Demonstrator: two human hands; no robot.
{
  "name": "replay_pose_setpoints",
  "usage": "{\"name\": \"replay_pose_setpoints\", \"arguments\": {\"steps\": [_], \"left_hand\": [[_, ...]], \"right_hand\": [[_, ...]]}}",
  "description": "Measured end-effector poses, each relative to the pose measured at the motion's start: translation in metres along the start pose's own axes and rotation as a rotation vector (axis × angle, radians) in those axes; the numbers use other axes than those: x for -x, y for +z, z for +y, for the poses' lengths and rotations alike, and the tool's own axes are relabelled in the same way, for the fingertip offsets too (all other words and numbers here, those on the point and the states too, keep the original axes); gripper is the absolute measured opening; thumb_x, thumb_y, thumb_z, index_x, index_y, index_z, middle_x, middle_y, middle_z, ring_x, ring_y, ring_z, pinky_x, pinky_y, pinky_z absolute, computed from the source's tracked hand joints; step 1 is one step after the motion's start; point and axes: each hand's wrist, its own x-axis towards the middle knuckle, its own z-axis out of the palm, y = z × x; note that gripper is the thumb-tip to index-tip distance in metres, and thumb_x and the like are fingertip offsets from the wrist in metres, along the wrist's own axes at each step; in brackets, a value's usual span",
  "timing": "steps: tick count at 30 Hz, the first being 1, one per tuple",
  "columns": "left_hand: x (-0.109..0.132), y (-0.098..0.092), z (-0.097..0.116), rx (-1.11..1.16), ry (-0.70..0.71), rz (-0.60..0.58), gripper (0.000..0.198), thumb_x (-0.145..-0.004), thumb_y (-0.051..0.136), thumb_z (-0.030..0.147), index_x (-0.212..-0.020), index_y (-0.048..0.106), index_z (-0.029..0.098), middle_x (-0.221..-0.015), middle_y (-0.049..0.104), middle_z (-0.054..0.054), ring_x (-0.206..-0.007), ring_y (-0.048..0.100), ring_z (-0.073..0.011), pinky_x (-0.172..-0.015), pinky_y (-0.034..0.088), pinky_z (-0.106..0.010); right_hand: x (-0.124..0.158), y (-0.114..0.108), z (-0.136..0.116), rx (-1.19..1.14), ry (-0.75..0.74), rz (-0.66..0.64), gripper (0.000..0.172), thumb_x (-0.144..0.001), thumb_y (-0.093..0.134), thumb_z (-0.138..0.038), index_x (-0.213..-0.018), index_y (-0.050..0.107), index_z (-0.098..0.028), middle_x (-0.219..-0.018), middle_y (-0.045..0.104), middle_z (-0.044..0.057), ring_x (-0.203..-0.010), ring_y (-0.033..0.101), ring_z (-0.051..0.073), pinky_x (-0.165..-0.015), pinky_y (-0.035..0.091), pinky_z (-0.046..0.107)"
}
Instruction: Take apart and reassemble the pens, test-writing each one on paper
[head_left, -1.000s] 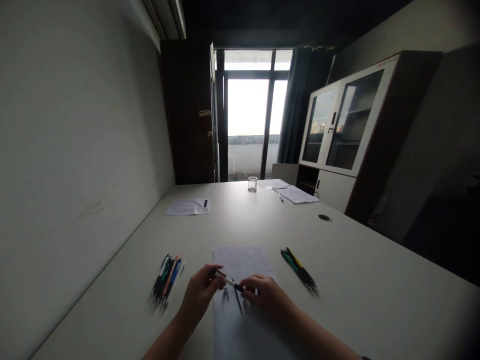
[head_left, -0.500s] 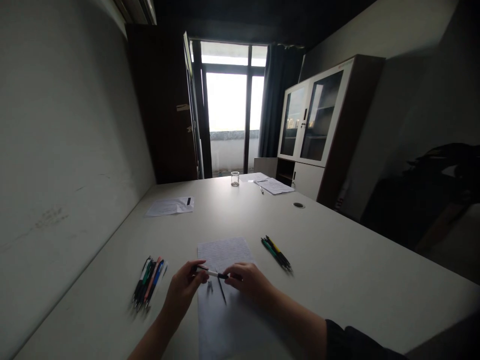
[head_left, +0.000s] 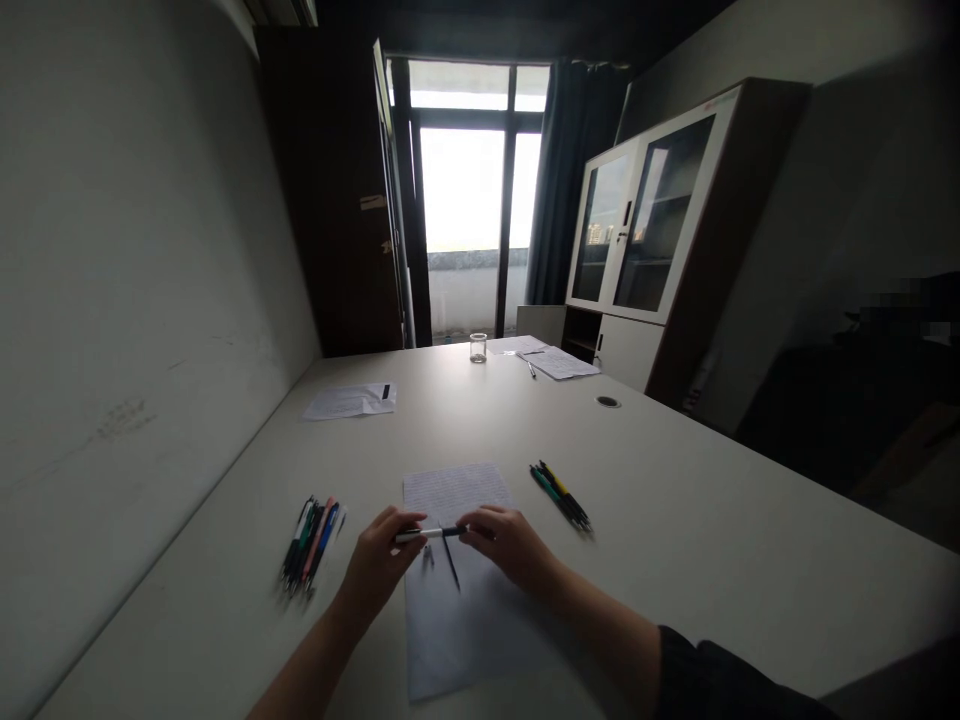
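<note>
Both my hands are in front of me above the table (head_left: 352,650), each closed on one black-and-white pen (head_left: 430,533). Left hand (head_left: 381,548): thumb below, fingers above, pinching the pen's left end. Right hand (head_left: 510,542): fingertips closed on its black right end. The pen lies nearly level across the gap between my hands, white barrel showing mid-span. Whether its two ends are joined or parted inside my fingers, I cannot tell. A dark sleeve (head_left: 720,675) covers part of my right arm; my left forearm is bare.

Under the pen: a sheet of paper (head_left: 469,650), ruled or written lines on its far part, the near part plain and shaded. On it, a slim dark rod (head_left: 451,565) lies aslant; just left of that, some small parts (head_left: 428,557), too small to identify.

Left of the sheet, well apart from it: a bundle of pens (head_left: 310,545) side by side, white, green, black, pink and blue among them, tips towards me. Right of the sheet: a smaller group of pens (head_left: 561,498), green, black and yellow, also slanting.

Farther out, left: a loose printed sheet (head_left: 349,402) with a black strip on one corner. Far edge: a clear glass jar (head_left: 478,348), upright; right of it, papers (head_left: 562,362) with a pen beside them. Nearer on that side, a round cable grommet (head_left: 608,402).

Beyond the table: a bright window (head_left: 463,190), dark curtain (head_left: 547,190), and a glass-doored cabinet (head_left: 664,220) at right.
</note>
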Motion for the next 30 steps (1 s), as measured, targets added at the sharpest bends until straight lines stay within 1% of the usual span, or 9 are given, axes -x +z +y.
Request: {"name": "replay_pose_setpoints", "arguments": {"steps": [2, 5, 9, 13, 18, 21, 24, 28, 30], "left_hand": [[0.001, 0.0, 0.001, -0.06, 0.045, -0.021, 0.021, -0.088, 0.062, 0.031, -0.106, 0.068, 0.022, -0.094, 0.062, -0.005, -0.08, 0.066, -0.0167, -0.069, 0.058, -0.027], [0.001, 0.001, 0.001, -0.146, 0.097, -0.052, 0.021, -0.09, 0.058, 0.028, -0.109, 0.068, 0.023, -0.095, 0.062, -0.005, -0.08, 0.064, -0.0163, -0.07, 0.057, -0.027], [0.002, 0.001, 0.001, -0.226, 0.126, -0.085, 0.021, -0.093, 0.055, 0.026, -0.108, 0.068, 0.024, -0.095, 0.062, -0.006, -0.082, 0.063, -0.0168, -0.074, 0.055, -0.027], [0.002, 0.0, 0.003, -0.252, 0.102, -0.044, 0.02, -0.095, 0.05, 0.026, -0.106, 0.067, 0.023, -0.096, 0.061, -0.006, -0.083, 0.063, -0.0172, -0.074, 0.053, -0.027], [0.001, 0.0, 0.004, -0.238, 0.043, 0.013, 0.018, -0.096, 0.047, 0.026, -0.102, 0.063, 0.021, -0.096, 0.06, -0.006, -0.084, 0.062, -0.0179, -0.073, 0.051, -0.027], [0.001, 0.0, 0.002, -0.226, 0.026, 0.018, 0.016, -0.096, 0.047, 0.024, -0.1, 0.062, 0.022, -0.097, 0.06, -0.005, -0.085, 0.062, -0.0182, -0.074, 0.05, -0.028], [0.002, 0.001, 0.0, -0.229, 0.013, 0.021, 0.014, -0.095, 0.047, 0.022, -0.098, 0.061, 0.022, -0.097, 0.06, -0.005, -0.086, 0.062, -0.0187, -0.076, 0.049, -0.028], [0.003, 0.001, -0.001, -0.233, 0.003, 0.009, 0.013, -0.094, 0.047, 0.02, -0.096, 0.06, 0.021, -0.096, 0.06, -0.005, -0.085, 0.061, -0.019, -0.075, 0.049, -0.029], [0.003, 0.001, -0.001, -0.23, -0.003, -0.001, 0.013, -0.094, 0.046, 0.02, -0.097, 0.059, 0.022, -0.097, 0.059, -0.005, -0.085, 0.06, -0.0189, -0.076, 0.048, -0.029]], "right_hand": [[0.0, 0.0, -0.001, -0.018, -0.009, 0.019, 0.017, -0.088, 0.064, -0.032, -0.095, 0.074, -0.02, -0.081, 0.069, 0.003, -0.067, 0.06, 0.013, -0.065, 0.045, 0.023], [0.0, 0.0, -0.001, -0.048, -0.035, 0.028, 0.019, -0.089, 0.064, -0.035, -0.096, 0.073, -0.02, -0.083, 0.07, 0.004, -0.07, 0.062, 0.014, -0.067, 0.046, 0.024], [0.0, 0.002, 0.001, -0.066, -0.055, 0.04, 0.02, -0.088, 0.066, -0.036, -0.1, 0.072, -0.021, -0.085, 0.072, 0.004, -0.074, 0.064, 0.015, -0.071, 0.048, 0.026], [0.0, 0.003, 0.003, -0.111, -0.009, 0.03, 0.022, -0.088, 0.066, -0.035, -0.104, 0.069, -0.021, -0.084, 0.073, 0.002, -0.074, 0.066, 0.015, -0.072, 0.049, 0.025], [0.0, 0.004, 0.007, -0.116, 0.045, 0.003, 0.017, -0.088, 0.066, -0.035, -0.09, 0.069, -0.019, -0.082, 0.073, 0.003, -0.072, 0.066, 0.015, -0.067, 0.049, 0.024], [0.0, 0.005, 0.01, -0.086, 0.021, -0.042, 0.012, -0.087, 0.067, -0.031, -0.088, 0.071, -0.02, -0.082, 0.072, 0.002, -0.073, 0.065, 0.015, -0.067, 0.048, 0.025], [-0.002, 0.005, 0.012, -0.026, -0.021, -0.024, 0.01, -0.084, 0.07, -0.03, -0.083, 0.073, -0.021, -0.084, 0.068, 0.004, -0.074, 0.062, 0.016, -0.069, 0.048, 0.026], [-0.002, 0.005, 0.014, -0.004, 0.005, -0.023, 0.01, -0.085, 0.069, -0.029, -0.083, 0.074, -0.02, -0.084, 0.066, 0.004, -0.066, 0.058, 0.013, -0.064, 0.047, 0.025], [-0.001, 0.005, 0.014, -0.003, 0.009, -0.043, 0.009, -0.085, 0.068, -0.027, -0.084, 0.074, -0.02, -0.082, 0.067, 0.003, -0.067, 0.059, 0.014, -0.064, 0.046, 0.025]]}}
